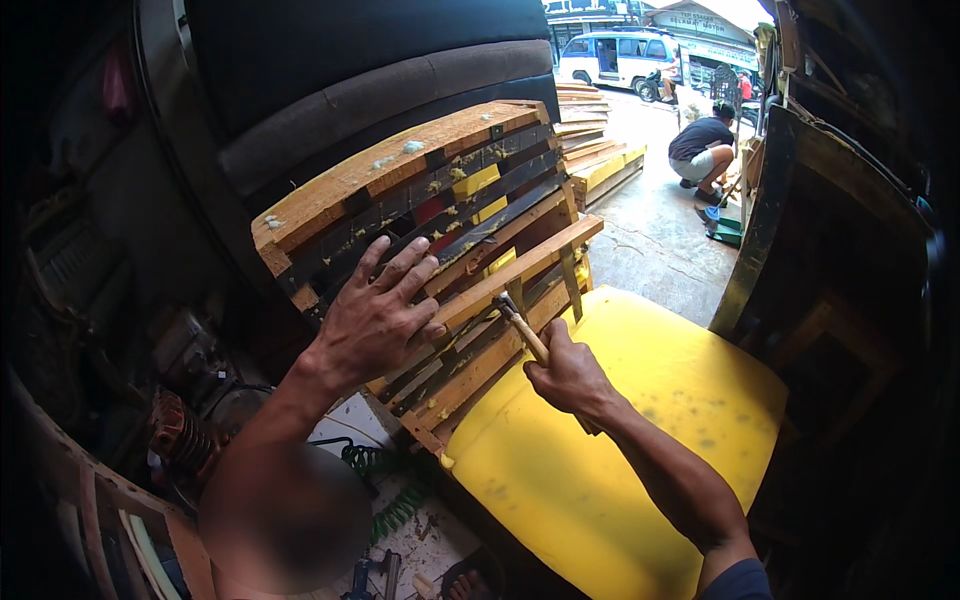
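A wooden frame (530, 268) crossed by dark straps (571, 278) stands mid-scene, with yellow foam (650, 390) at its near right. The left hand (385, 310), open, fingers spread, is over the frame's left part. The right hand (570, 370) grips a hammer (528, 335), head toward the frame. Far right, a person (702, 140) crouches.

Under the right hand (568, 372), the foam seat (560, 490) is bright yellow, mottled with grey spots. Beyond the left hand (382, 305), the wooden frame (390, 168) is orange-brown, its black straps (410, 192) flecked with yellow crumbs (458, 173). The hammer (527, 332) in the right hand has a tan handle and dark head. Below the left hand, a coiled hose (400, 508) is green.
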The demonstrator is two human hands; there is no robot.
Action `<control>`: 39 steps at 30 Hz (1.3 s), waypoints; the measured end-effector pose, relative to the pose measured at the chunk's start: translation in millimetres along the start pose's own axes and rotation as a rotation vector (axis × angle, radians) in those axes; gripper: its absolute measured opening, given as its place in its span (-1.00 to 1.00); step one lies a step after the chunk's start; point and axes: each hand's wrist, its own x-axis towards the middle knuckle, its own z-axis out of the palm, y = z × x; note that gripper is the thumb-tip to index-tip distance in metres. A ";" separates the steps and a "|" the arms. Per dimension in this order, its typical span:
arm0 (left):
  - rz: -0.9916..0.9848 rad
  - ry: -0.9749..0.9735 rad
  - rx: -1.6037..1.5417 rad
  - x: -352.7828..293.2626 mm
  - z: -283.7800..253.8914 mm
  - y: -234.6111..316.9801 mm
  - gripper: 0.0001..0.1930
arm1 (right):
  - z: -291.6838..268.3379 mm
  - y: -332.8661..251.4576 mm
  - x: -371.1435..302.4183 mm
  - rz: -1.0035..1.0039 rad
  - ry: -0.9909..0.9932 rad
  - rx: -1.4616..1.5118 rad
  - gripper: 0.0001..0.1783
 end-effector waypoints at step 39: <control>-0.123 0.162 -0.108 28.7 37.7 -60.9 -0.15 | -32.5 -97.4 80.4 -1.157 0.219 -1.270 -0.79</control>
